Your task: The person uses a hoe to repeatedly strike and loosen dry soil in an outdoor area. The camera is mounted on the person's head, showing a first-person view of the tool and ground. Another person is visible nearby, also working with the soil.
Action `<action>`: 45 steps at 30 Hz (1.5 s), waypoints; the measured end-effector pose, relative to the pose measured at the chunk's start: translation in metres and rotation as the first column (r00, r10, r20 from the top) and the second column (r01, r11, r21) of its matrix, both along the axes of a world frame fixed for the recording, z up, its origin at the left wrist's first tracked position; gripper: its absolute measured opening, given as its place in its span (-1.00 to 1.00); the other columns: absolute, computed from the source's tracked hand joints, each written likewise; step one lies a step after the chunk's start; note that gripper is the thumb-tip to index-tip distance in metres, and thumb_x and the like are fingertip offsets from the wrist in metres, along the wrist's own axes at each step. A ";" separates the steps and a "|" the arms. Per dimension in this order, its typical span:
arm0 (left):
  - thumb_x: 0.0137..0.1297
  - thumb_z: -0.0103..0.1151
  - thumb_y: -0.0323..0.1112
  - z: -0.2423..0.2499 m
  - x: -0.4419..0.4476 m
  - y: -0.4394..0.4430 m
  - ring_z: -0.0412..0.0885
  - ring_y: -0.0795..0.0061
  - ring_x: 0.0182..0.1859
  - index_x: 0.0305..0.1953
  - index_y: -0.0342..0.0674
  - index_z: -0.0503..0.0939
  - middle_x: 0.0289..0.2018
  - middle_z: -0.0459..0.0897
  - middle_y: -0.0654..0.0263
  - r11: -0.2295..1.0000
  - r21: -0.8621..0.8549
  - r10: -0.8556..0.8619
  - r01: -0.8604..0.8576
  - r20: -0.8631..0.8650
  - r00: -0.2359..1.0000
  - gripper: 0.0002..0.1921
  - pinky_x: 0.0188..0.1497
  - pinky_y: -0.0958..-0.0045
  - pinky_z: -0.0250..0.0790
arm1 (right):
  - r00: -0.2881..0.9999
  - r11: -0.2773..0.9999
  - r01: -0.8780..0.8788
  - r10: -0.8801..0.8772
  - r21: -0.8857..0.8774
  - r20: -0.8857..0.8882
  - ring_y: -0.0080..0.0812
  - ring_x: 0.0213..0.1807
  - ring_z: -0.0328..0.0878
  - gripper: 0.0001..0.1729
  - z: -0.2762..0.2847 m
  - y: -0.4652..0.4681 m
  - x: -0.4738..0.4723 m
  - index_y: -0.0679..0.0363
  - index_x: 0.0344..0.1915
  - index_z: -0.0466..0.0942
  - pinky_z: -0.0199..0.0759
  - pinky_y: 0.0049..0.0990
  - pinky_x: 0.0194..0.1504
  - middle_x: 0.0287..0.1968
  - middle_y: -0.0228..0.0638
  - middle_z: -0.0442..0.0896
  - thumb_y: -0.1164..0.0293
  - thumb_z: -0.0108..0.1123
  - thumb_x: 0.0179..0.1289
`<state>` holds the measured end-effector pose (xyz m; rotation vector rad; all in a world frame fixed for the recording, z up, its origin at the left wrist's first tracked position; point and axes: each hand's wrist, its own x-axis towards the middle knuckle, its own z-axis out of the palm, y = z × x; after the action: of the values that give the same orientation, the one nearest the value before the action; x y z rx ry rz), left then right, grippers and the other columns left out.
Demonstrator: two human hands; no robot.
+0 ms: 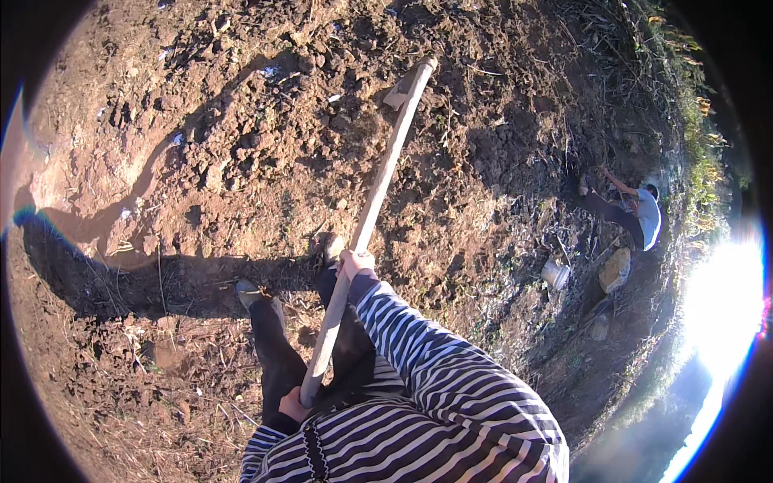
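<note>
A long-handled hoe (386, 163) runs up and away from my body, its wooden handle in both my hands. My right hand (357, 264) grips the handle around its lower middle, in front of my feet. Close to the handle's butt end, beside my thigh, my left hand (294, 406) is closed on it. The hoe's metal blade (401, 90) is at the far end, pointing to the left, over or against loose brown soil (272, 139); whether it touches the soil I cannot tell.
A co-worker (646, 217) bends down at the right, near plants at the field's edge. Between us stand a pale bucket (555, 274) and a yellowish sack or stone (615, 270). Clods and dry stalks cover the ground around my shoes (249, 292). Strong sun glares at the far right.
</note>
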<state>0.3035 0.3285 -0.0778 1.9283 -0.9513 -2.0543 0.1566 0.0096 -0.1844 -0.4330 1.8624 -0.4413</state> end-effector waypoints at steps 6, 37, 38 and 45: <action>-0.23 0.27 -0.20 0.003 0.002 -0.083 0.58 0.04 -0.33 -0.25 -0.24 0.47 -0.43 0.60 -0.01 0.992 -0.124 -0.013 0.026 0.104 0.994 -0.57 -0.27 0.21 0.44 | 0.997 0.958 0.006 -0.027 -0.288 -0.069 -0.40 -0.75 0.39 -0.91 0.066 -0.066 -0.011 0.30 -0.55 0.40 0.33 -0.44 -0.70 -0.70 -0.31 0.42 0.50 0.09 -0.06; -0.10 0.13 -0.23 0.015 0.049 -0.135 0.54 -0.02 -0.38 -0.27 -0.17 0.35 -0.50 0.55 0.04 0.944 -0.227 -0.185 0.239 0.236 0.954 -0.67 -0.31 0.16 0.40 | 0.901 0.923 0.321 -0.229 -0.211 0.368 -0.38 -0.60 0.32 -0.93 0.131 -0.089 -0.019 0.20 -0.53 0.30 0.35 -0.37 -0.47 -0.63 -0.32 0.34 0.50 -0.01 0.02; -0.10 0.13 -0.24 0.018 0.052 -0.140 0.54 -0.02 -0.39 -0.29 -0.18 0.34 -0.51 0.55 0.03 0.940 -0.245 -0.181 0.238 0.232 0.956 -0.68 -0.32 0.15 0.39 | 0.894 0.919 0.327 -0.224 -0.222 0.388 -0.38 -0.60 0.32 -0.93 0.131 -0.096 -0.015 0.20 -0.53 0.29 0.35 -0.36 -0.46 -0.63 -0.33 0.34 0.50 -0.02 0.03; -0.16 0.21 -0.16 0.072 0.089 -0.085 0.56 -0.04 -0.35 -0.20 -0.21 0.40 -0.46 0.59 0.00 0.972 0.000 -0.218 0.236 0.378 0.900 -0.55 -0.28 0.11 0.42 | 0.920 0.974 0.224 -0.206 -0.017 0.335 -0.34 -0.75 0.34 -0.88 0.000 -0.023 0.039 0.23 -0.59 0.33 0.32 -0.37 -0.68 -0.72 -0.28 0.37 0.48 0.03 0.00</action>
<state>0.3924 0.2435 -0.0062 2.3353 -1.3505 -1.7779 0.1952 -0.0137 -0.1840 -0.1744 1.5763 -0.6729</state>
